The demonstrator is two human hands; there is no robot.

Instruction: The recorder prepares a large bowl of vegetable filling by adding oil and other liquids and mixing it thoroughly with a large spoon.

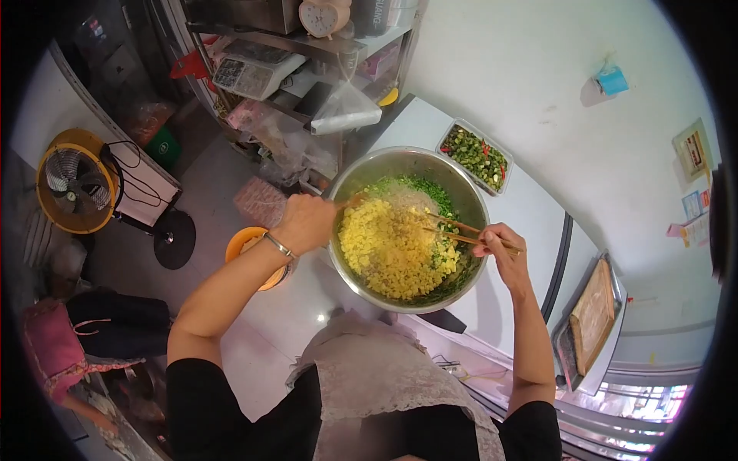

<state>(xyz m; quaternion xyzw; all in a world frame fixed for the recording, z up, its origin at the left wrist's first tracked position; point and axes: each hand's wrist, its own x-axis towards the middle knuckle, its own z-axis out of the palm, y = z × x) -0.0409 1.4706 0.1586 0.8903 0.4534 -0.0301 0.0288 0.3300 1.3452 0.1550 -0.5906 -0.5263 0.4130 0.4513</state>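
A large steel mixing bowl (408,151) stands on the white worktop, holding yellow crumbled food, perhaps scrambled egg (392,248), with chopped greens (435,193) and a pale brown heap (412,199) at the far side. My left hand (308,222) is closed at the bowl's left rim, around a brown utensil that reaches into the food; its grip end is hidden by the fingers. In my right hand (501,248), at the right rim, are wooden chopsticks (461,229), tips in the yellow food.
A clear tray of chopped green vegetables with red pieces (475,158) sits behind the bowl. Wooden board (591,317) lies at the right. A metal shelf with a scale (253,72) stands at the back left. An orange bucket (239,239), a fan (75,184) and another person (57,357) are to the left.
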